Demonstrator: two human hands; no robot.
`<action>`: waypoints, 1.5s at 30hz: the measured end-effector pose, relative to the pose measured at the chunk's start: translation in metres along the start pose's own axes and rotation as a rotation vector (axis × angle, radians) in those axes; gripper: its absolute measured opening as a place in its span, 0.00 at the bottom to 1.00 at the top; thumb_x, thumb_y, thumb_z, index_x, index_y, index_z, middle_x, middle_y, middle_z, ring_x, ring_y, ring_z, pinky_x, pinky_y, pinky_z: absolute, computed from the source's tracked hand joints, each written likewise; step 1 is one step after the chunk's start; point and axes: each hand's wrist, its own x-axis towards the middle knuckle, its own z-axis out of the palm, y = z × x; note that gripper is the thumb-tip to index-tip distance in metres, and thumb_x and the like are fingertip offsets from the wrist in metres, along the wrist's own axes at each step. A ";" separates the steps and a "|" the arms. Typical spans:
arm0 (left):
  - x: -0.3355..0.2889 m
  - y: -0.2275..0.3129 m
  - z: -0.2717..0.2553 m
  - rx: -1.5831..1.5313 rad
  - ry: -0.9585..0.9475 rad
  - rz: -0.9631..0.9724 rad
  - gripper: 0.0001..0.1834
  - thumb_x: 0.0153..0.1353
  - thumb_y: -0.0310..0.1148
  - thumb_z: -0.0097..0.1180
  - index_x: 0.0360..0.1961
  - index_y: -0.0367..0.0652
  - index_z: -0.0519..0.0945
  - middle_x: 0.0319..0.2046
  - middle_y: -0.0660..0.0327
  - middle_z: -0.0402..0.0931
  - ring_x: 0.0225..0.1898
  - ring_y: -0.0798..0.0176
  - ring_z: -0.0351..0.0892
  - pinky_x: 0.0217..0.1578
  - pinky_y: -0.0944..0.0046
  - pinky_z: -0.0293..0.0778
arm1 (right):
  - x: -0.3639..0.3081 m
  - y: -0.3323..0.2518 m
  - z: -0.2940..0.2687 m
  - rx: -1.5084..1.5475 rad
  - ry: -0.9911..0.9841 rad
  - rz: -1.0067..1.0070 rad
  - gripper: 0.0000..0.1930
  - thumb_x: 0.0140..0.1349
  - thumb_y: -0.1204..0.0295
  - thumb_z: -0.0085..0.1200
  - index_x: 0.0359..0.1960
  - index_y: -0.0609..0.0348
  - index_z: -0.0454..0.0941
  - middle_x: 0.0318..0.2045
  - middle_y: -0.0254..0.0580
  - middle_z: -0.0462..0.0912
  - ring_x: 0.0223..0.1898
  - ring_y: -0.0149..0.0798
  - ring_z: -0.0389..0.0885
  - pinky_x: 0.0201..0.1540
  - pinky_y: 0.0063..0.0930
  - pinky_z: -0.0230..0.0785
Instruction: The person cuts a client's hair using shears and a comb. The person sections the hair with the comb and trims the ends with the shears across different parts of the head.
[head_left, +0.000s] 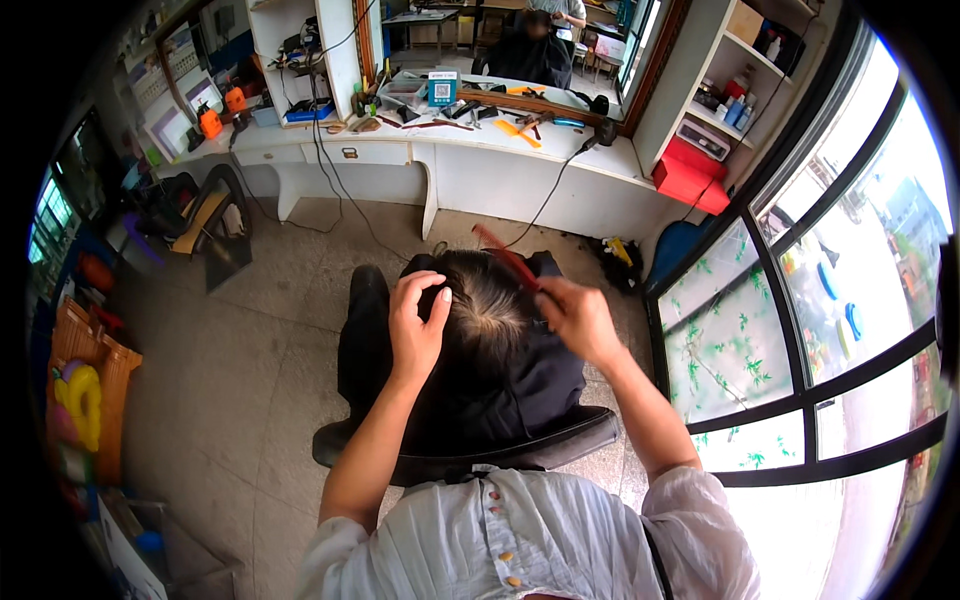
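- One seated person's dark-haired head [487, 318], seen from above and behind, is at the centre, a paler patch of scalp showing near the crown.
- The left hand [418, 325] is half open at the left side of the hair, fingers bent, thumb and forefinger apart; no object shows in it.
- The right hand [580, 318] is closed around one end of a red comb [508, 258], which slants up and left over the head's right side; whether its teeth touch hair cannot be told.
- A black cape [540, 385] covers the seated person, in front of a black chair backrest [540, 455].
- Beyond is a white worktop [560, 160] bearing orange-yellow combs [517, 133] and a black corded device [605, 131], below a wood-framed mirror [600, 85].
- To the right, a red box [690, 178] is near a black-framed window [730, 330] with a green leaf pattern.
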 end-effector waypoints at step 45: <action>-0.092 -0.025 -0.022 -0.136 0.153 -0.404 0.29 0.64 0.34 0.53 0.64 0.40 0.59 0.60 0.49 0.60 0.60 0.53 0.63 0.60 0.56 0.61 | -0.008 0.032 0.014 0.398 -0.017 0.213 0.11 0.62 0.72 0.54 0.44 0.63 0.77 0.24 0.39 0.80 0.24 0.23 0.77 0.27 0.20 0.68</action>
